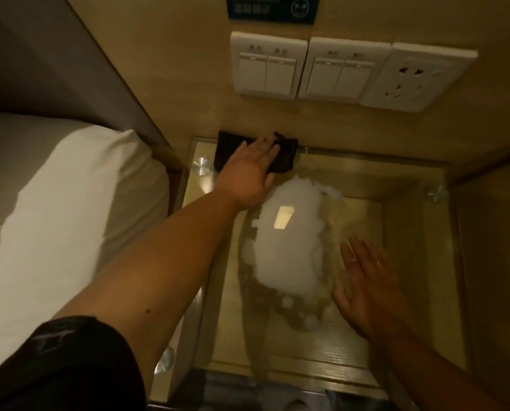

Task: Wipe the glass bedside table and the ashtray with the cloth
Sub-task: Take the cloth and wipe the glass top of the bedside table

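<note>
The glass bedside table (366, 336) fills the middle and right, with a wooden shelf showing through it. A dark cloth (286, 157) lies at the table's far left corner against the wall. My left hand (253, 170) presses flat on the cloth with straight fingers. My right hand (363, 280) hovers or rests over the right half of the glass, palm turned inward and fingers straight, holding nothing. A white glare patch (289, 235) on the glass lies between the hands. No ashtray is in view.
A bed with a white pillow (70, 209) lies along the left. On the wooden wall behind are two double light switches (267, 65) (344, 68) and a socket (413, 77). Round metal glass mounts (202, 167) (437, 193) sit at the table corners.
</note>
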`<state>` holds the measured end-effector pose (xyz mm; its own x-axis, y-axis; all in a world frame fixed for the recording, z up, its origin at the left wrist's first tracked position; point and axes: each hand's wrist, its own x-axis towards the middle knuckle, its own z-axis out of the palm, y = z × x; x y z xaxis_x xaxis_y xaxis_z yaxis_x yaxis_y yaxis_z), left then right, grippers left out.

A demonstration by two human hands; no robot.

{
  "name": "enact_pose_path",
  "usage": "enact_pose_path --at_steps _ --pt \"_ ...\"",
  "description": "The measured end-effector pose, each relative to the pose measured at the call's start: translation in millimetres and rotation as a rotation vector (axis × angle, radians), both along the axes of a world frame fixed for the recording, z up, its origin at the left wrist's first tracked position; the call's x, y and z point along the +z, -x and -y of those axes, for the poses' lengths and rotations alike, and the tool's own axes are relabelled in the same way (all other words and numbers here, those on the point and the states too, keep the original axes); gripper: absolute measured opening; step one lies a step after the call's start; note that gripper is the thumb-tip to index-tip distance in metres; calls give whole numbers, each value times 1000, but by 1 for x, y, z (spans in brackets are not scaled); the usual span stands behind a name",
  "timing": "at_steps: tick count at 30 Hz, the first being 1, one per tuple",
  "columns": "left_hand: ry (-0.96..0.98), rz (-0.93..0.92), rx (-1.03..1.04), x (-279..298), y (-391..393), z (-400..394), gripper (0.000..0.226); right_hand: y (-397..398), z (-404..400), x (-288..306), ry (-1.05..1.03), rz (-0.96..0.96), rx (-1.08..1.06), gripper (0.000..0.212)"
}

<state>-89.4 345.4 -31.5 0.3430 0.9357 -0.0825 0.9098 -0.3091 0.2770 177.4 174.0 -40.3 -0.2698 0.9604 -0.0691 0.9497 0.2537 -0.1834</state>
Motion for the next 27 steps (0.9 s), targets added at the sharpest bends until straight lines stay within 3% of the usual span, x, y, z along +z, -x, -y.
enact_pose_path --at_steps 12,27 --pt "31 -39 46 4 -5 30 56 -2 1 -1 36 52 5 64" --pt "38 -2 70 4 2 123 56 2 2 6 61 56 -15 69"
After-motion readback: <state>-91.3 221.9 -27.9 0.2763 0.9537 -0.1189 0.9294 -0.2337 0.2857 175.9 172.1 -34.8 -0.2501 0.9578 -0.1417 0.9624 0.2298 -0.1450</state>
